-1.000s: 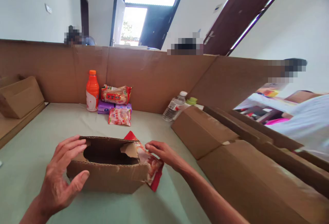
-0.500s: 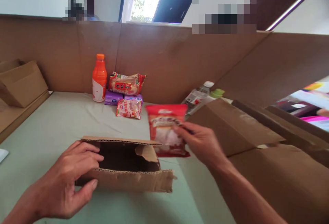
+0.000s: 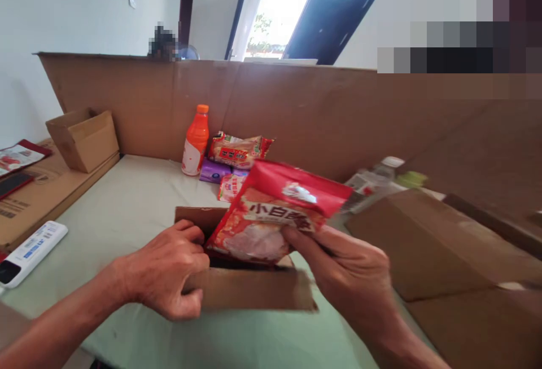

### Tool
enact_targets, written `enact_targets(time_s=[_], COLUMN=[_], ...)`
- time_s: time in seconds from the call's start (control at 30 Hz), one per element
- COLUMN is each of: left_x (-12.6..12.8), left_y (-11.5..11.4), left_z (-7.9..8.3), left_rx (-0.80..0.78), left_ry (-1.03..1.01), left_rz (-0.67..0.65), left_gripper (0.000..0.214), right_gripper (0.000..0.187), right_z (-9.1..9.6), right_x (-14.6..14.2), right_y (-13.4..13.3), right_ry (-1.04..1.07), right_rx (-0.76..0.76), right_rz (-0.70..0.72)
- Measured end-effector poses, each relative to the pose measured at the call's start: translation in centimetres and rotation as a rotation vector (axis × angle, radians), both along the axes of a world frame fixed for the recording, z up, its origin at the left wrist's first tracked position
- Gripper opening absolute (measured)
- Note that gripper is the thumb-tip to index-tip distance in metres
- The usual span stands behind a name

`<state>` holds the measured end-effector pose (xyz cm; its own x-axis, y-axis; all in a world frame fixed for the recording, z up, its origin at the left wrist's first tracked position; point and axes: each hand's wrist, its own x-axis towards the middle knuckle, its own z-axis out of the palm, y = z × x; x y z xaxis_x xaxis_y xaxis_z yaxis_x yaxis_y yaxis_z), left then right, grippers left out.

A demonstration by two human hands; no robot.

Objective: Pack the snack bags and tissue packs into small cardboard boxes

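My right hand (image 3: 347,267) pinches a red snack bag (image 3: 275,211) by its right side. The bag is tilted, its lower edge over the opening of a small cardboard box (image 3: 258,290). Whether that edge reaches inside is hard to make out. My left hand (image 3: 169,267) grips the box's left end, fingers over the rim and thumb against the front wall. Behind the box stand an orange bottle (image 3: 196,140), a red-and-gold snack packet (image 3: 239,150) on purple packs (image 3: 215,171), and a small pink packet (image 3: 230,187), partly hidden by the bag.
Cardboard boxes (image 3: 423,233) line the right side, with a clear plastic bottle (image 3: 372,183) behind them. At left are an open box (image 3: 91,140) on a flat carton (image 3: 46,188) and a white device (image 3: 36,253). A tall cardboard wall (image 3: 296,109) closes the back.
My right hand has brought the red bag leftward from behind the box's right end to over its opening. My left hand still holds the box. The view has shifted left.
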<state>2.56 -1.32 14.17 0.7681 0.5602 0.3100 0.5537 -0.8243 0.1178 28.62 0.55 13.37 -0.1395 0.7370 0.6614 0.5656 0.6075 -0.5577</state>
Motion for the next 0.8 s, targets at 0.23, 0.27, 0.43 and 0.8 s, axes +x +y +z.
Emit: enact_targets(time_s=[0.23,0.27,0.43,0.8], left_x=[-0.4,-0.4,-0.6,-0.8], left_y=[-1.1,-1.2,-1.2,-0.4], left_z=[-0.5,-0.6,-1.1,-1.4], left_rx=[0.086,0.091,0.142,-0.033], left_ry=[-0.17,-0.191,-0.258,-0.335], left_rz=[-0.012,-0.02,-0.048,-0.053], left_gripper=[0.01,0.009,0.005,0.005], right_gripper=[0.041,0.039,0.027,0.02], right_z=[0.6,1.2,4.6,4.4], right_x=[1.1,0.8,-3.1,-6.8], right_y=[-0.1,0.1,2.5,6.9], right_ry=[-0.556,-0.656,-1.258,-1.373], right_rx=[0.084,0.056,-0.243,-0.522], right_rz=[0.202,0.21,0.351,0.828])
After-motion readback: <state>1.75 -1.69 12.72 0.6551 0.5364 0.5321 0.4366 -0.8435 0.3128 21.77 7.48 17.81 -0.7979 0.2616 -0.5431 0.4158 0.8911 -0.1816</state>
